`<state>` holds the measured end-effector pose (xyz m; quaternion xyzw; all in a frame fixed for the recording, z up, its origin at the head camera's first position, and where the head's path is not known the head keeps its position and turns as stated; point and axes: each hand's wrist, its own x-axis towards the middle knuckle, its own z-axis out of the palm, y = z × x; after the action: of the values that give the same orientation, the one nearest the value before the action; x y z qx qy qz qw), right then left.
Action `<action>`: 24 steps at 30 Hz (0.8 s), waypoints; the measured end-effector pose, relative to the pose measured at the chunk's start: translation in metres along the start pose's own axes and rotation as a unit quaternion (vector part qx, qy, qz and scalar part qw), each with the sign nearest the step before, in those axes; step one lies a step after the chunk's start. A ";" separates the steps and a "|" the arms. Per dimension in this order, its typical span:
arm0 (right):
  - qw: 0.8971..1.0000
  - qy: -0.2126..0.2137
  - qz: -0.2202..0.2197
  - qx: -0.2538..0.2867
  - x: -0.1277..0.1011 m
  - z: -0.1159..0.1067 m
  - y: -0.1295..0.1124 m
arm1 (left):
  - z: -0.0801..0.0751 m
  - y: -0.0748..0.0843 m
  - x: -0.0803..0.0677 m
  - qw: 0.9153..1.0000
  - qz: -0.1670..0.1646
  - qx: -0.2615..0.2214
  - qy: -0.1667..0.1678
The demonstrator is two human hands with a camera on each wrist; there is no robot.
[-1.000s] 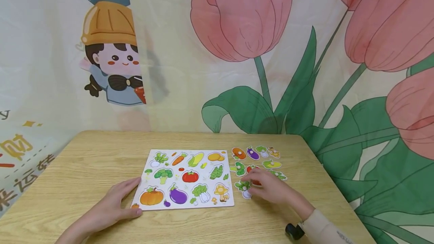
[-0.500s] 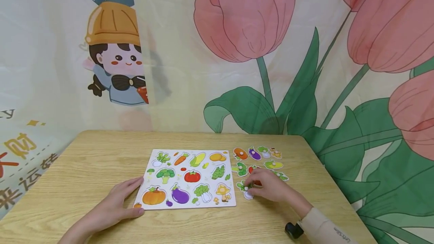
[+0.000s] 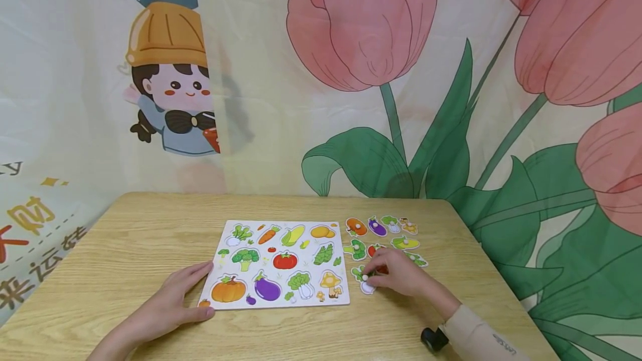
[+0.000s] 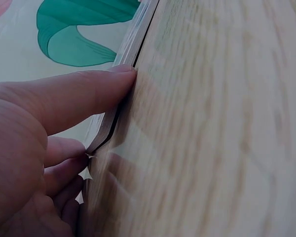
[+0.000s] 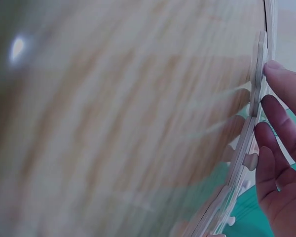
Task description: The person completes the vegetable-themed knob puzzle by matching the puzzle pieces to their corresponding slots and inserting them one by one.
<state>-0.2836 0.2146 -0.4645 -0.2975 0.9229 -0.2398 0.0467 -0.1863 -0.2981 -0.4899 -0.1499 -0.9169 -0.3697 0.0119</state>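
A white vegetable puzzle board (image 3: 281,263) lies flat on the wooden table (image 3: 125,249). My left hand (image 3: 175,297) rests flat beside the board's near left corner, fingers straight, thumb against its edge. Up close, the left hand (image 4: 49,123) has a fingertip on the board's thin edge (image 4: 119,101). To the right of the board, my right hand (image 3: 390,275) pinches the white knob of a leafy green piece (image 3: 360,275) that lies on the table. In the right wrist view the fingers (image 5: 281,148) sit against the loose pieces (image 5: 247,140).
More loose pieces lie right of the board: a pumpkin (image 3: 355,227), an eggplant (image 3: 376,228), corn (image 3: 403,243), broccoli (image 3: 355,249) and others. A printed cloth wall (image 3: 351,71) stands behind the table. The table's right edge (image 3: 501,288) is near my right arm.
My right hand has slid a little left and its fingertips have closed on the leafy piece's knob. The left hand and the board have stayed put.
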 end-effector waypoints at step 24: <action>0.998 0.059 0.003 0.018 0.014 0.002 -0.021 | 0.002 0.000 0.000 1.000 0.002 0.011 0.004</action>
<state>-0.2835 0.1912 -0.4557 -0.2792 0.9204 -0.2735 -0.0017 -0.1863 -0.2967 -0.4908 -0.1507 -0.9206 -0.3598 0.0177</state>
